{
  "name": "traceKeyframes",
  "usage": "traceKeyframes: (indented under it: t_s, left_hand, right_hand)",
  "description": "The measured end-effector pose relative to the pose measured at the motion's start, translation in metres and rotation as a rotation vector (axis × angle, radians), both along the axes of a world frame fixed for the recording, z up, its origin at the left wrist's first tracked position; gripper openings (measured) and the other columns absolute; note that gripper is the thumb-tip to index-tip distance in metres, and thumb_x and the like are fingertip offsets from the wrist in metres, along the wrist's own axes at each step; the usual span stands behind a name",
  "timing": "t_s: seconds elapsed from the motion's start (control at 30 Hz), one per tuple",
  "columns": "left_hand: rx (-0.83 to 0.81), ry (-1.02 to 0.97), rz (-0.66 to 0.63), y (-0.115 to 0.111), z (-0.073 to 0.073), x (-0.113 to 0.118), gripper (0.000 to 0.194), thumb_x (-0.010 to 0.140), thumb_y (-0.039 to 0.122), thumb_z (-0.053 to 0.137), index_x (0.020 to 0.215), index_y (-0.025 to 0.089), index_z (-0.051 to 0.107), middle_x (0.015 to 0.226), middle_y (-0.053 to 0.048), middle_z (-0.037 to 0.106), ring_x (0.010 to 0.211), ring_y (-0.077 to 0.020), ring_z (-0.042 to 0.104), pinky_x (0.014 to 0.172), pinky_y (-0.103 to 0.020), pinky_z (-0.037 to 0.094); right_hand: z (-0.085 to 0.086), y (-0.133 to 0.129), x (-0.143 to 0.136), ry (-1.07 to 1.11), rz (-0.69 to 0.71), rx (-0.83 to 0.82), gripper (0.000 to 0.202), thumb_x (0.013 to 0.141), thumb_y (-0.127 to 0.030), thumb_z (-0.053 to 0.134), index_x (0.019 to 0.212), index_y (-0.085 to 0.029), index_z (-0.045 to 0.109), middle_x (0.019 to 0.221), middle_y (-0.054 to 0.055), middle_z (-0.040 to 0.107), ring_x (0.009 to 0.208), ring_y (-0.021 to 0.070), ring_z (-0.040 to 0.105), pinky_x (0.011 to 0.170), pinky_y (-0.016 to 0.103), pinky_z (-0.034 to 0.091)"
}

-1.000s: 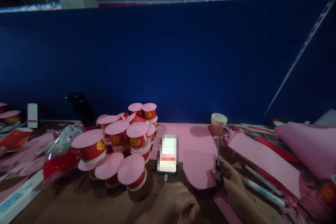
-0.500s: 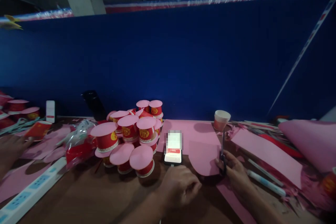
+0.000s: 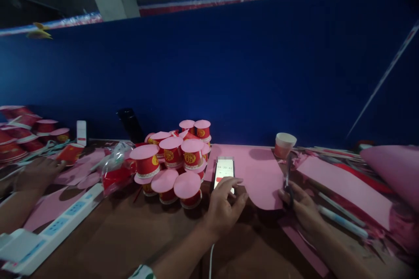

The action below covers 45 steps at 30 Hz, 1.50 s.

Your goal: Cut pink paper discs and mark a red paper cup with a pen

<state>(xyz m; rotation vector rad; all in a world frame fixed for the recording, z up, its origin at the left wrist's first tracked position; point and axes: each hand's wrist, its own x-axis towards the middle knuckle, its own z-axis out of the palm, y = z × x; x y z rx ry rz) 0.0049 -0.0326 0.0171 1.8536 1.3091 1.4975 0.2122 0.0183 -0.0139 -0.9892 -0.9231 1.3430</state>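
Observation:
My left hand [image 3: 225,204] reaches over the lower part of a lit phone [image 3: 224,166], its fingers apart and curved, near or on the screen. The phone lies on the table with a white cable running toward me. Scissors [image 3: 287,188] are in my right hand [image 3: 303,205], with their blades pointing up and away. Beside the scissors lies a large sheet of pink paper [image 3: 258,172] with a rounded near edge. Left of the phone stand several red paper cups [image 3: 170,157] topped with pink discs, some stacked.
A white power strip [image 3: 62,222] and a plastic bag with red contents [image 3: 116,168] lie to the left. Another person's hand [image 3: 37,174] is at far left. A pale cup [image 3: 285,144] stands at the back; a marker [image 3: 342,221], pink strips and scraps lie right.
My left hand has moved from a curled pose in front of the phone to over its screen, fingers spreading. The view has shifted slightly. The scissors stay in my right hand.

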Motion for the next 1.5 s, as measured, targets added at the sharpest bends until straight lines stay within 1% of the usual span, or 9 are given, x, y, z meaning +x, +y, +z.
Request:
traceKeyframes:
  t_s: [0.17,0.33,0.4,0.5,0.57,0.83,1.03,1.2,1.5]
  left_hand:
    - [-0.099,-0.117,0.037,0.000,-0.003,0.000,0.040,0.078,0.028,0.058,0.116,0.019,0.049,0.114,-0.011,0.053,0.093,-0.0185,0.056,0.075,-0.032,0.050]
    - [-0.251,-0.269,-0.100,0.002,0.000,0.002,0.049,0.075,0.031,0.063,0.118,0.016,0.047,0.105,-0.011,0.059,0.091,-0.0185,0.058,0.076,-0.031,0.050]
    - [-0.292,-0.293,-0.158,0.002,0.001,0.003,0.041,0.075,0.031,0.062,0.111,0.014,0.052,0.096,-0.009,0.063,0.085,-0.0168,0.059,0.073,-0.028,0.049]
    - [-0.339,-0.231,-0.176,0.002,0.000,0.003,0.026,0.078,0.035,0.057,0.089,0.012,0.062,0.074,-0.004,0.064,0.064,-0.0127,0.058,0.060,-0.024,0.048]
    - [-0.353,-0.180,-0.148,0.002,-0.002,0.003,0.027,0.078,0.037,0.055,0.078,0.012,0.063,0.065,-0.002,0.061,0.053,-0.0104,0.053,0.050,-0.021,0.045]
    - [-0.449,-0.205,-0.183,0.006,-0.007,0.002,0.030,0.075,0.041,0.058,0.076,0.011,0.063,0.057,0.000,0.057,0.043,-0.0082,0.048,0.039,-0.020,0.041]
    - [-0.554,-0.213,-0.236,0.008,-0.009,0.001,0.030,0.073,0.042,0.060,0.069,0.011,0.060,0.050,0.002,0.053,0.042,-0.0081,0.049,0.039,-0.018,0.042]
    - [-0.603,-0.248,-0.245,0.009,-0.008,0.001,0.037,0.072,0.041,0.061,0.094,0.011,0.059,0.064,-0.001,0.061,0.045,-0.0087,0.052,0.040,-0.019,0.043]
    - [-0.584,-0.094,-0.241,0.005,-0.010,0.003,0.031,0.073,0.042,0.059,0.070,0.011,0.062,0.050,0.001,0.053,0.042,-0.0079,0.045,0.040,-0.019,0.038]
  right_hand:
    - [0.006,-0.004,0.000,0.038,0.036,-0.055,0.049,0.049,-0.028,0.084,0.093,-0.023,0.064,0.069,-0.003,0.062,0.052,0.0116,0.054,0.042,0.020,0.043]
    - [0.012,-0.010,-0.006,-0.006,0.112,0.008,0.045,0.053,-0.032,0.082,0.093,-0.023,0.064,0.078,0.000,0.065,0.065,0.0164,0.059,0.058,0.025,0.049]
    - [0.013,-0.013,-0.008,0.003,0.143,0.031,0.044,0.055,-0.031,0.081,0.094,-0.024,0.063,0.085,0.001,0.066,0.072,0.0177,0.060,0.064,0.026,0.050]
    - [0.013,-0.014,-0.010,0.009,0.157,0.043,0.046,0.052,-0.030,0.083,0.093,-0.024,0.063,0.091,0.002,0.067,0.077,0.0196,0.061,0.066,0.028,0.050]
    - [0.014,-0.014,-0.010,-0.011,0.145,0.039,0.049,0.049,-0.031,0.084,0.092,-0.023,0.064,0.088,0.004,0.067,0.076,0.0206,0.061,0.066,0.030,0.051]
    - [0.022,-0.018,-0.010,-0.090,0.130,0.087,0.046,0.052,-0.032,0.083,0.093,-0.021,0.064,0.080,0.002,0.066,0.073,0.0182,0.059,0.068,0.028,0.049]
    - [0.016,-0.017,-0.009,-0.072,0.139,0.107,0.046,0.053,-0.029,0.082,0.094,-0.022,0.063,0.079,0.000,0.066,0.072,0.0160,0.058,0.065,0.025,0.047]
    - [0.015,-0.016,-0.007,-0.061,0.169,0.127,0.044,0.055,-0.027,0.081,0.094,-0.021,0.062,0.075,-0.002,0.063,0.069,0.0140,0.056,0.065,0.024,0.046]
    - [0.007,-0.015,-0.006,-0.046,0.196,0.147,0.043,0.056,-0.022,0.081,0.095,-0.022,0.062,0.079,-0.002,0.061,0.072,0.0124,0.056,0.064,0.020,0.045]
